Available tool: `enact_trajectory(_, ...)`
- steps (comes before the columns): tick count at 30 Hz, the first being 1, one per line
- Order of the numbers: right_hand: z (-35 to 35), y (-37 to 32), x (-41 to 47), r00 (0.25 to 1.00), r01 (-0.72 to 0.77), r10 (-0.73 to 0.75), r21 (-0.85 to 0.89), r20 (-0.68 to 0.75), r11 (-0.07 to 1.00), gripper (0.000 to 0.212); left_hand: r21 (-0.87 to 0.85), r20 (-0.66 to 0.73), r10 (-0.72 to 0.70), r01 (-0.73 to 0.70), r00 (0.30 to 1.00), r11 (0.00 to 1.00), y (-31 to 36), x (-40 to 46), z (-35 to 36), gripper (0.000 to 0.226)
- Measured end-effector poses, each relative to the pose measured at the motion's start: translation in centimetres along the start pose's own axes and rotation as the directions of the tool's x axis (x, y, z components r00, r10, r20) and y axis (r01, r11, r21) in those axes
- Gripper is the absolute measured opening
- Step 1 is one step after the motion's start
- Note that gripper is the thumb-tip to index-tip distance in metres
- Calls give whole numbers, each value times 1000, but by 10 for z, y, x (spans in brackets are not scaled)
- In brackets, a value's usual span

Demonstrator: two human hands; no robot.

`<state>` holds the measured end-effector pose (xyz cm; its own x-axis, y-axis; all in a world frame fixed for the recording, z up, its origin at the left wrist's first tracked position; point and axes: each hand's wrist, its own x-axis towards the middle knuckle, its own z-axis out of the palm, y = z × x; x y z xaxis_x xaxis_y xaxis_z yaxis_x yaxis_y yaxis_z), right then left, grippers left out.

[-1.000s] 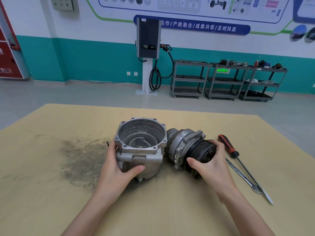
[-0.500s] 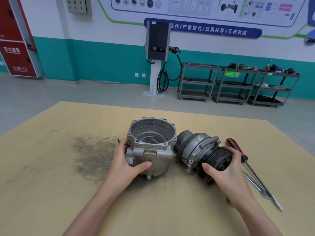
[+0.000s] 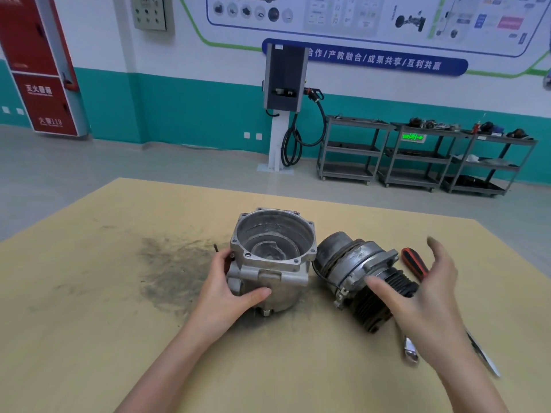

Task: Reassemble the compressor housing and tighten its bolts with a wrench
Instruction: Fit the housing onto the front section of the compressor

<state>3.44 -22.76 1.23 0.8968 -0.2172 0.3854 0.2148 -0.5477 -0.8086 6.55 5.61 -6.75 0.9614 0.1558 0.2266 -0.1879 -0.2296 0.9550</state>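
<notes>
An open aluminium compressor housing [image 3: 272,257] stands mouth-up on the wooden table [image 3: 89,338]. My left hand [image 3: 225,289] grips its near left side, thumb across the front. Right beside it the compressor's front section [image 3: 354,269] lies on its side, its black ribbed pulley pointing toward me. My right hand [image 3: 420,290] hovers over the pulley end with fingers spread, holding nothing. A wrench [image 3: 409,350] lies on the table, mostly hidden under my right forearm.
A red-and-black handled screwdriver [image 3: 414,263] lies right of the compressor, its blade reaching the near right. A dark grease smear [image 3: 173,263] marks the table left of the housing. Beyond the table, grey shelving carts [image 3: 417,156] and a charging post [image 3: 283,114] stand at the wall.
My right hand has let go of the pulley and lifted away with its fingers spread. My left hand keeps its hold on the housing. The camera has moved closer.
</notes>
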Motion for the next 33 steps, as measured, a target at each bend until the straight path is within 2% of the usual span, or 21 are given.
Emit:
enact_trajectory(2, 14, -33, -11, 973, 232, -232, -48, 2, 972, 87, -12, 7, -5, 5, 1000, 1000, 1, -1, 0, 80)
enact_trajectory(4, 37, -64, -19, 925, 358, -339, -91, 173, 929, 73, -38, 11, -1, 2, 1000, 999, 4, -2, 0, 79)
enact_trajectory(6, 63, -83, -20, 874, 419, -343, -178, 344, 890, 66, -117, 9, 2, -1, 1000, 993, 7, -3, 0, 79)
enact_trajectory(10, 96, -93, -14, 818, 515, -305, -385, 487, 766, 44, -181, 110, 41, -21, 993, 983, 13, -4, -10, 86)
enact_trajectory(13, 97, -82, -10, 749, 604, -357, -351, 559, 716, 33, -194, 201, 57, -17, 978, 981, 11, -1, -20, 94)
enact_trajectory(18, 86, -66, 12, 614, 710, -441, -214, 655, 671, 29, -186, 238, 33, 12, 971, 982, 12, 4, -40, 106)
enact_trajectory(21, 74, -59, 33, 500, 736, -486, -56, 717, 674, 28, -115, 129, 43, -28, 991, 993, 17, 2, -43, 87)
enact_trajectory(24, 56, -54, 56, 401, 787, -493, -15, 772, 616, 33, -120, -134, 85, -102, 987, 988, 22, 0, -40, 41)
enact_trajectory(26, 42, -54, 71, 406, 797, -441, -74, 801, 600, 41, -162, -259, 62, -107, 964, 981, 24, 0, -38, 27)
enact_trajectory(28, 30, -58, 75, 483, 672, -313, -117, 818, 731, 70, -179, -289, 2, -56, 957, 982, 23, 2, -36, 21)
enact_trajectory(30, 31, -62, 66, 570, 504, -208, -139, 795, 853, 103, -182, -241, -51, 7, 969, 983, 21, 3, -31, 26)
enact_trajectory(33, 56, -70, 34, 682, 396, -93, -259, 725, 881, 120, -182, -119, -133, 110, 984, 977, 19, 4, -25, 30)
